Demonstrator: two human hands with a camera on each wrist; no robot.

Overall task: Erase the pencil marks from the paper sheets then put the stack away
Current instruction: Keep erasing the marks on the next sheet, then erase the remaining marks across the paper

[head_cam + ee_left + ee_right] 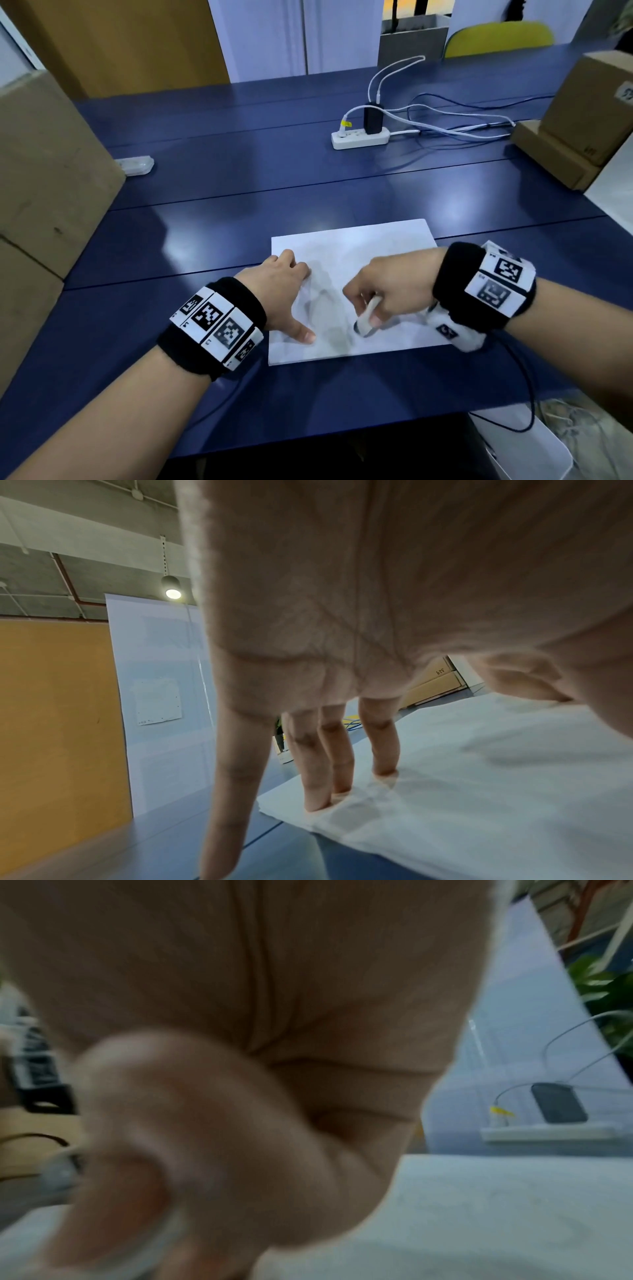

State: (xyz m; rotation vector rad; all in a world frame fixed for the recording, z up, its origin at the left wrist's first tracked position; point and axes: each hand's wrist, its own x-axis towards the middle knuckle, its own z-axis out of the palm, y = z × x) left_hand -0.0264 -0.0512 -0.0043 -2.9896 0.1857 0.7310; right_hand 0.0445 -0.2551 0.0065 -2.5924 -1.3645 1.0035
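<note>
A stack of white paper sheets lies on the blue table, with faint grey pencil smudges near its front. My left hand presses the left part of the stack with straight fingers and a spread thumb. My right hand is curled round a white eraser, whose lower end touches the paper right of the smudges. In the right wrist view my right hand is blurred and the eraser shows only as a pale strip.
A white power strip with a black charger and cables lies at the back. Cardboard boxes stand at left and right. A small clear case lies left. A white bin sits below the table's front right.
</note>
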